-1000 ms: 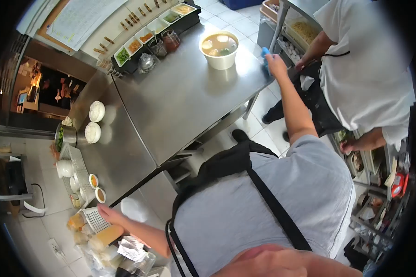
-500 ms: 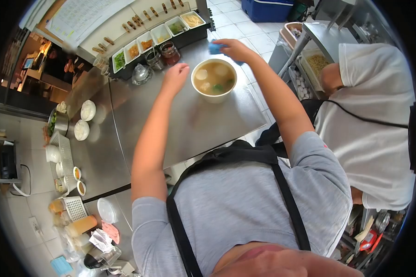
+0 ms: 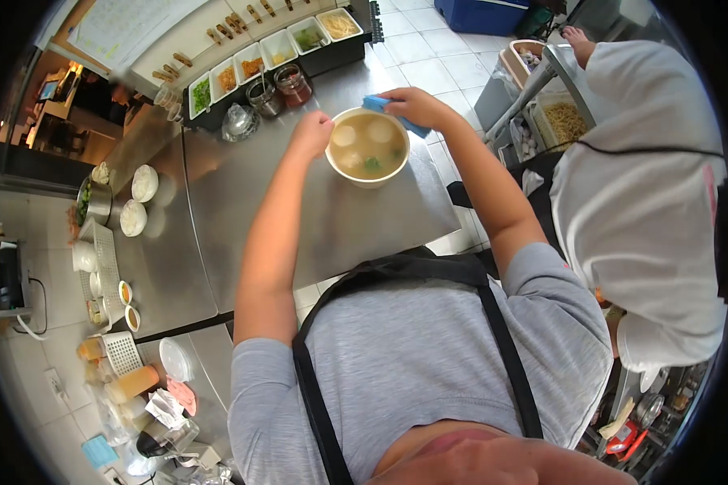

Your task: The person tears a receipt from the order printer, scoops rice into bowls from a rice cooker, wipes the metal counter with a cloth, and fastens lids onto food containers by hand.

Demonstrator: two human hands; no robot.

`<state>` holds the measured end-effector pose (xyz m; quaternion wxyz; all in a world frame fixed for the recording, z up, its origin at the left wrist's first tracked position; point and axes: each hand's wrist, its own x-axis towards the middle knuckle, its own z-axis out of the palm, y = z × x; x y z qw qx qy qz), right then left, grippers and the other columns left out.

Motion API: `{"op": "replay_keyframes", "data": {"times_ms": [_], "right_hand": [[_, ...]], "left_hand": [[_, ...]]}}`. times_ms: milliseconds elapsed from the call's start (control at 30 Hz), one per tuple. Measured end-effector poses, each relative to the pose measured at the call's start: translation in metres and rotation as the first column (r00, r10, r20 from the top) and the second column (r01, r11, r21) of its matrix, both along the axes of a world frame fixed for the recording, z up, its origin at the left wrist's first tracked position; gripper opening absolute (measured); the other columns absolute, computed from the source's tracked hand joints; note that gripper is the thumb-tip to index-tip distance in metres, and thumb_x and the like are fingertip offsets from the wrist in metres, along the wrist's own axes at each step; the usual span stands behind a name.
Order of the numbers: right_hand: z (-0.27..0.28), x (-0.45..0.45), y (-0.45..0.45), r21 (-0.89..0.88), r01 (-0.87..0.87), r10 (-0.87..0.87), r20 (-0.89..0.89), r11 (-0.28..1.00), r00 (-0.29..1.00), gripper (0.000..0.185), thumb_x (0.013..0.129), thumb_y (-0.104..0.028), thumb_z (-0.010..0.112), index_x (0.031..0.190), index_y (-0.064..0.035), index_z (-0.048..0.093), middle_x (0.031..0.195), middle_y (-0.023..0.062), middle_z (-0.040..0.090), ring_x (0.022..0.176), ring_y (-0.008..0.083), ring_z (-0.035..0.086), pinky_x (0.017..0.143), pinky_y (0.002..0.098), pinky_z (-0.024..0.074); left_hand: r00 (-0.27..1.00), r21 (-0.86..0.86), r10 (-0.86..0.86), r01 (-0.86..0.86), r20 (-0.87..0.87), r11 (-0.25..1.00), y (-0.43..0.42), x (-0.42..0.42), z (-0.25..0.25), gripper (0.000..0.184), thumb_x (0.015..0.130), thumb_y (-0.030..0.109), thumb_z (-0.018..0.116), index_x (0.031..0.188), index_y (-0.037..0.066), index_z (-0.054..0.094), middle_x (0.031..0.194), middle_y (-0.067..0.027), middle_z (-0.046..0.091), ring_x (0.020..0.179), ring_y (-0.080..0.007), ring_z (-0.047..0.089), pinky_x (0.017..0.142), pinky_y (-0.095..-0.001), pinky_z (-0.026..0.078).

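Observation:
A white round bowl of soup (image 3: 367, 183) stands on the steel counter, filled with cloudy broth, pale round pieces and some green leaves. My left hand (image 3: 311, 134) is closed at the bowl's left rim, fingertips against its edge. In my right hand (image 3: 419, 108) is a folded blue cloth (image 3: 413, 128), held against the far right side of the bowl. Part of the cloth sticks out past the fingers on both sides.
Behind the bowl runs a row of white topping trays (image 3: 291, 53) beside a jar of red sauce (image 3: 292, 84). White bowls (image 3: 144, 183) stand at the left. At my right a person in a white shirt (image 3: 631, 210) reaches past a metal rack (image 3: 534, 89).
My left hand has come right up to the bowl's rim. The right hand has lowered the blue cloth onto the bowl's far right side.

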<state>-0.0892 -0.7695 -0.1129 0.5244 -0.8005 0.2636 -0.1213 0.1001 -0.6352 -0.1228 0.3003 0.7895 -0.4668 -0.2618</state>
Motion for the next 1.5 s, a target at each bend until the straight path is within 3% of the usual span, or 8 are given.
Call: {"op": "replay_keyframes", "data": {"times_ms": [367,667,900,1067,1100,1167,1300,1500], "right_hand": [[-0.037,-0.03,0.114,0.57,0.269,-0.481,0.26,0.776,0.837,0.042,0.076,-0.003,0.045,0.117,-0.0016,0.033,0.105,0.0125,0.047,0.091,0.0166,0.048,0.076,0.0277,0.0415],[-0.002,-0.009,0.162,0.93,0.088,-0.336,0.04,0.357,0.941,0.039,0.081,-0.007,0.042,0.118,-0.0081,0.03,0.102,0.0101,0.047,0.089,0.0212,0.052,0.076,0.0383,0.046],[0.014,-0.015,0.131,0.754,-0.259,0.214,0.16,0.604,0.964,0.03,0.073,-0.005,0.046,0.102,-0.0014,0.049,0.091,0.0069,0.055,0.084,0.0157,0.053,0.077,0.0279,0.0433],[0.034,0.02,0.058,0.518,-0.094,-0.007,0.19,0.85,0.982,0.028,0.075,-0.008,0.046,0.101,0.0005,0.048,0.08,0.0074,0.056,0.065,0.0156,0.056,0.061,0.0264,0.0471],[0.03,0.032,0.049,0.432,-0.058,-0.013,0.161,0.9,0.987,0.028,0.075,-0.01,0.047,0.101,0.0009,0.049,0.078,0.0077,0.056,0.062,0.0161,0.056,0.058,0.0259,0.0469],[-0.002,0.058,0.033,-0.357,-0.06,0.062,-0.007,0.932,0.998,0.028,0.078,-0.018,0.054,0.1,-0.0005,0.053,0.078,0.0086,0.057,0.064,0.0157,0.055,0.059,0.0262,0.0441],[0.006,0.099,0.096,0.2,-0.097,0.12,-0.105,0.975,0.987,0.033,0.079,-0.022,0.055,0.102,-0.0005,0.048,0.069,0.0049,0.053,0.057,0.0119,0.053,0.049,0.0241,0.0417],[-0.016,0.122,0.141,0.235,-0.247,0.272,-0.08,0.94,0.959,0.025,0.076,-0.013,0.054,0.095,0.0021,0.047,0.062,0.005,0.05,0.044,0.0103,0.046,0.038,0.0215,0.0397]], "left_hand": [[0.829,0.137,0.352,-0.325,-0.436,0.936,0.068,-0.013,0.014,0.037,0.08,0.013,0.041,0.116,0.005,0.036,0.074,-0.009,0.057,0.045,-0.0126,0.051,0.041,-0.0266,0.045],[0.671,0.08,0.404,-0.459,-0.622,0.885,0.13,-0.017,0.013,0.053,0.077,0.007,0.04,0.128,0.013,0.026,0.066,-0.0075,0.054,0.046,-0.0122,0.05,0.044,-0.0277,0.047],[0.559,0.096,0.503,-0.601,-0.659,0.794,0.17,-0.008,0.015,0.052,0.077,0.005,0.04,0.127,0.013,0.027,0.074,-0.0086,0.056,0.047,-0.0131,0.051,0.045,-0.027,0.047],[0.532,0.062,0.529,-0.664,-0.661,0.746,0.189,-0.005,0.017,0.049,0.077,0.006,0.04,0.125,0.012,0.03,0.072,-0.0082,0.056,0.047,-0.0125,0.052,0.045,-0.0268,0.047],[0.527,0.051,0.53,-0.675,-0.664,0.736,0.193,-0.005,0.016,0.049,0.077,0.006,0.041,0.125,0.012,0.031,0.072,-0.0082,0.056,0.047,-0.0124,0.052,0.045,-0.0267,0.047],[0.526,0.046,0.537,-0.685,-0.659,0.727,0.197,-0.006,0.016,0.05,0.077,0.007,0.043,0.125,0.01,0.03,0.068,-0.0073,0.055,0.047,-0.0122,0.052,0.044,-0.0258,0.047],[0.492,0.028,0.539,-0.72,-0.684,0.693,0.203,-0.009,0.012,0.051,0.077,0.009,0.048,0.125,0.01,0.031,0.066,-0.0067,0.056,0.046,-0.0116,0.052,0.043,-0.0248,0.046],[0.49,-0.079,0.502,-0.767,-0.713,0.637,0.227,-0.014,-0.008,0.048,0.075,0.01,0.051,0.12,0.011,0.036,0.071,-0.0075,0.057,0.049,-0.0119,0.055,0.04,-0.023,0.044]]}}
